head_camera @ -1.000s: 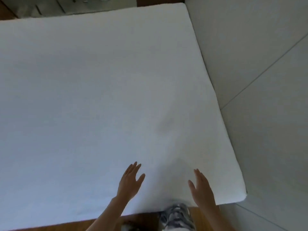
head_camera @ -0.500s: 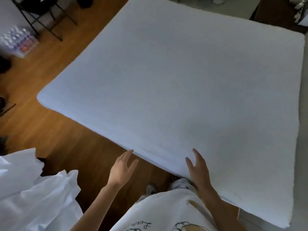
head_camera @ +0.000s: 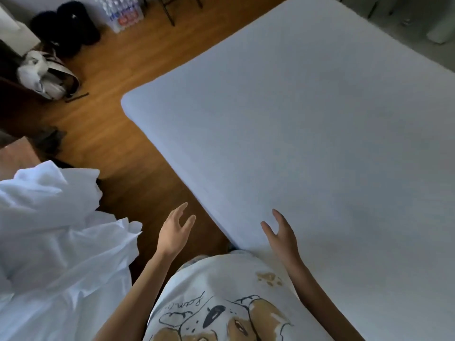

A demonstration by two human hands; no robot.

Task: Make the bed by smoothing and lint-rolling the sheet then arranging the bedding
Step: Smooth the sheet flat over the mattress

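Hovering over the smooth white fitted sheet (head_camera: pixel 307 143), my right hand (head_camera: pixel 282 238) is relaxed and holds nothing. My left hand (head_camera: pixel 173 233), fingers loose, hangs above the wooden floor (head_camera: pixel 118 134) beside crumpled white bedding (head_camera: pixel 56 230).

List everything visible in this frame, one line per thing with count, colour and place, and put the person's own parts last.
sheet: 1, white, stretched flat over the bed, centre and right
bedding: 1 pile, white, crumpled at lower left
floor: wooden, brown, left of the bed
water bottles: 1 wrapped pack, clear, on the floor at top
dark bundle: black, top left, too unclear to name
bag: 1, white, at far left
shirt: 1, white with a dog print, bottom centre
left hand: open, above the floor beside the bed's edge, holding nothing
right hand: open, over the sheet near its edge; whether it touches is unclear
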